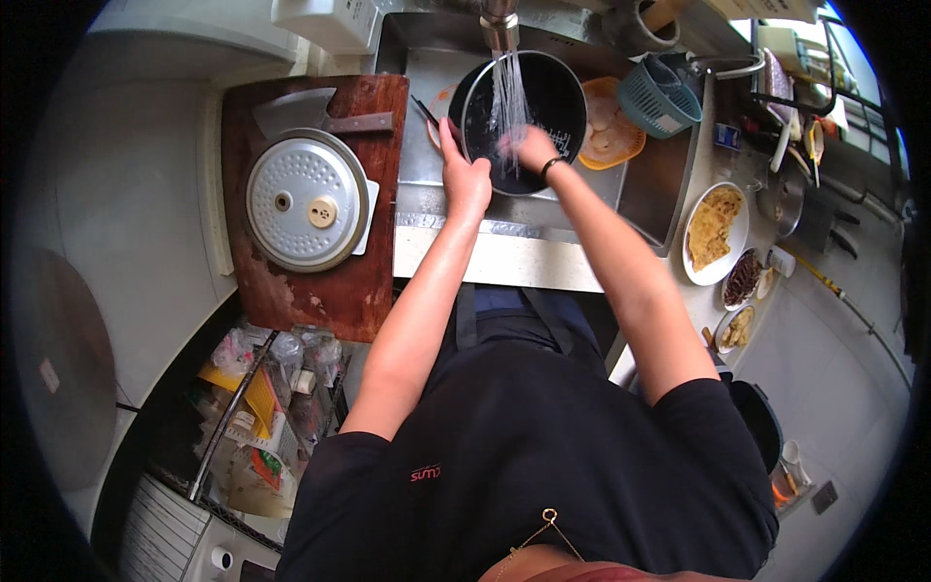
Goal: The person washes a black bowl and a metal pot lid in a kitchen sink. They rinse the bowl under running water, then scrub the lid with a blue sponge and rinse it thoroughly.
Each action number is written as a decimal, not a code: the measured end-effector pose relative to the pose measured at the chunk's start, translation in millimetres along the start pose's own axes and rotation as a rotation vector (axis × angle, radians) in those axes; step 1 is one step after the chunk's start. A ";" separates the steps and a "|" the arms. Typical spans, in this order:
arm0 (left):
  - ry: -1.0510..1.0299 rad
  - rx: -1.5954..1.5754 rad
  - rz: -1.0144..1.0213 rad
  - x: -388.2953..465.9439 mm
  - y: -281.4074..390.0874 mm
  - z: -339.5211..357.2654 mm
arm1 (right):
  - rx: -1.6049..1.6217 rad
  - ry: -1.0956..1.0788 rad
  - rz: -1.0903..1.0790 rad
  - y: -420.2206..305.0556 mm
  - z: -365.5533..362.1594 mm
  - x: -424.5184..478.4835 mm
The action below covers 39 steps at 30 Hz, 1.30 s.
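A black rice cooker inner pot (556, 94) with white level marks inside is tilted in the stainless steel sink (436, 171). My left hand (467, 182) holds it at its left side, the thumb by the rim and the fingers along the outside. Inside the pot is my right hand (537, 149), its fingers blurred and partly covered by falling water. That water (509, 84) streams from the metal faucet head (500, 30) above. Right of the pot, an orange plastic basket (634, 149) contains pale round pieces. A teal strainer basket (654, 102) is at the sink's right edge.
On the left, a wooden cutting board (374, 254) bears a cleaver (360, 124) and a round metal inner lid (305, 222). Plates with flatbread (716, 225), dark food (743, 280) and pale food (738, 329) line the right counter. A cluttered wire rack (233, 411) stands below left.
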State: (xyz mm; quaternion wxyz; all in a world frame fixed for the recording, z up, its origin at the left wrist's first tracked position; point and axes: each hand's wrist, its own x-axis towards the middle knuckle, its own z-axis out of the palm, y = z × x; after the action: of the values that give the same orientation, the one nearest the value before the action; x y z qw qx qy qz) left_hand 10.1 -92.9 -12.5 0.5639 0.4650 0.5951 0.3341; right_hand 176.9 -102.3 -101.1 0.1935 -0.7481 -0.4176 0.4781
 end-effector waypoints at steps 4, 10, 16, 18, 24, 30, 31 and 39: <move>0.045 0.083 -0.015 0.8 -5.3 -10.3 | 1.138 -0.309 0.288 -42.9 46.5 -33.7; 0.046 0.071 0.117 8.8 -16.7 -30.5 | 0.971 -0.383 0.213 -37.1 -8.4 -83.5; -0.033 0.036 0.131 11.6 7.9 -29.9 | 0.601 0.417 0.160 54.4 -122.4 -99.2; -0.023 -0.150 0.104 16.3 -5.7 -47.3 | 0.692 0.306 0.246 23.9 -116.7 -104.8; -0.229 -0.675 -0.410 21.7 -32.6 -43.9 | 0.221 0.290 -0.184 -33.7 -68.3 -133.0; -0.628 -0.908 -0.665 52.5 -58.7 -13.3 | -0.161 0.618 -0.388 -118.8 -79.0 -168.7; -0.668 -0.900 -0.716 52.5 -56.6 1.6 | -0.183 0.655 -0.374 -118.6 -84.8 -170.7; -0.738 -0.698 -0.763 -13.3 -19.1 24.3 | -0.041 0.544 -0.144 -90.8 -151.6 -175.9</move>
State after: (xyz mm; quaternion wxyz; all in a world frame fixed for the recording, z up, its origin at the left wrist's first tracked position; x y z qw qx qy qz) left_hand 29.7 -114.9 -28.7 0.9297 0.0934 0.3414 0.1017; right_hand 235.7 -175.8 129.8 0.3169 -0.8210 -0.4119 0.2362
